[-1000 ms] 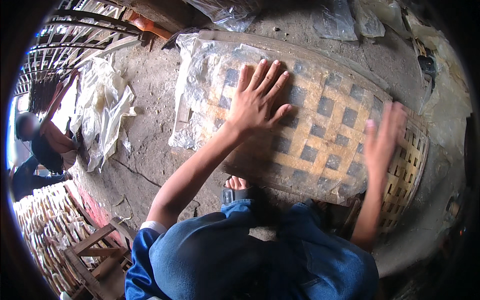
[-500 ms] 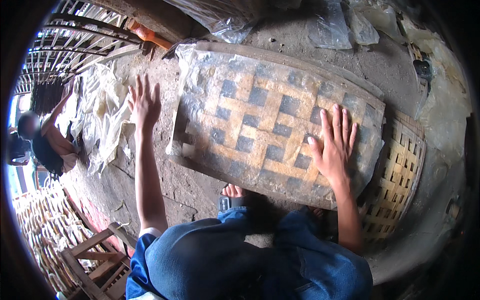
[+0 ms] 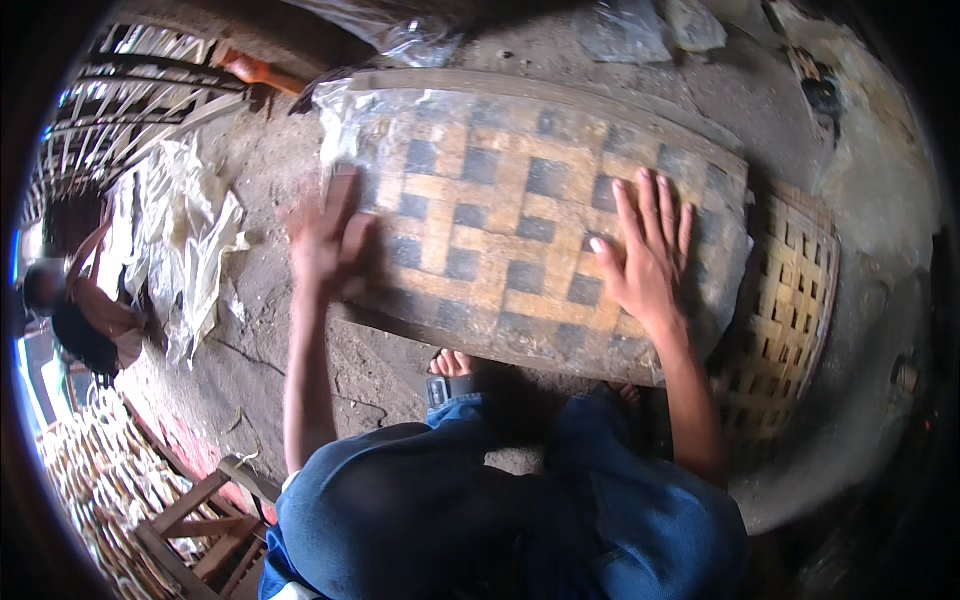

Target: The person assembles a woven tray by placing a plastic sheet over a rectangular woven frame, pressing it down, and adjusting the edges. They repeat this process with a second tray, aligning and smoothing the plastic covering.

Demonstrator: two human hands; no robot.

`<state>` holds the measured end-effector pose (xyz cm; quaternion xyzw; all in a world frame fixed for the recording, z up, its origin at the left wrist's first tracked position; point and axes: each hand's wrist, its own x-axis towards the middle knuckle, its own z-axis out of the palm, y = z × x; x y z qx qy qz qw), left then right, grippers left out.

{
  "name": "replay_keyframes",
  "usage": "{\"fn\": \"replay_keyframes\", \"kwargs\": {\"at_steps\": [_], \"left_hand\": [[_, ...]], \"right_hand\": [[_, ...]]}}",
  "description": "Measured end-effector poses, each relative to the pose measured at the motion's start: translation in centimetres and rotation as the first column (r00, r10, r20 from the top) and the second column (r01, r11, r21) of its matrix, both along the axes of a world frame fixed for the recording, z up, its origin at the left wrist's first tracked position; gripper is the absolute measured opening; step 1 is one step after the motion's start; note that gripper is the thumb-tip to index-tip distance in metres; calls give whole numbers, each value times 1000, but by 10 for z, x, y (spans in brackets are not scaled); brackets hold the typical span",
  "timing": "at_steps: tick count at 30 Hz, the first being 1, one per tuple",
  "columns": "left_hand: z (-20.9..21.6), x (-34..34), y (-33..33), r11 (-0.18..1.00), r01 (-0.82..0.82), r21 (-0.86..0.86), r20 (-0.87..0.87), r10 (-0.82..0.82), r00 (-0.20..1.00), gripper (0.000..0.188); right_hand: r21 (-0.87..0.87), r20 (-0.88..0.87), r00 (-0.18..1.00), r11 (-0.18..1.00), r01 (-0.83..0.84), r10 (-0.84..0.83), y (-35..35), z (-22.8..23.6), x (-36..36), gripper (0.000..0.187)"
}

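Note:
In front of my knees lies a wide wooden frame with a woven bamboo panel (image 3: 500, 215), and a clear plastic sheet (image 3: 345, 115) is spread over it. My right hand (image 3: 652, 240) rests flat on the plastic near the panel's right end, fingers stretched out and slightly apart. At the panel's left end is my left hand (image 3: 325, 240), smeared by motion. Its thumb reaches over the panel's edge while the fingers point away from me. I see nothing held in either hand.
Another woven bamboo panel (image 3: 790, 290) lies to the right. Crumpled plastic (image 3: 185, 240) covers floor at the left, near another person (image 3: 95, 310). An orange-handled tool (image 3: 255, 72) sits at the upper left. A wooden stool-like frame (image 3: 205, 525) stands at the lower left, beside rows of pale strips (image 3: 95, 480).
My left hand has come from the open floor to the panel's left end. My right hand stays flat on the plastic. The whole view has shifted slightly.

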<state>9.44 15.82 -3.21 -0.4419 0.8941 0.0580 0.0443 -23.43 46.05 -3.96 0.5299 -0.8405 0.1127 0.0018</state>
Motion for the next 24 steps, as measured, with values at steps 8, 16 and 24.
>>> {"fn": "replay_keyframes", "kwargs": {"at_steps": [8, 16, 24], "left_hand": [[43, -31, -4, 932, 155, -328, -369, -277, 887, 57], [1, -104, 60, 870, 431, -241, -171, -475, 863, 62], [-18, 66, -127, 962, -77, -263, -238, 12, 971, 64]], "right_hand": [[-11, -6, 1000, 1000, 15, -15, 7, -8, -4, 72], [23, 17, 1000, 1000, 3, -4, 8, -11, -6, 79], [-99, 143, 990, 995, 13, 1, 1, 0, -1, 75]]}}
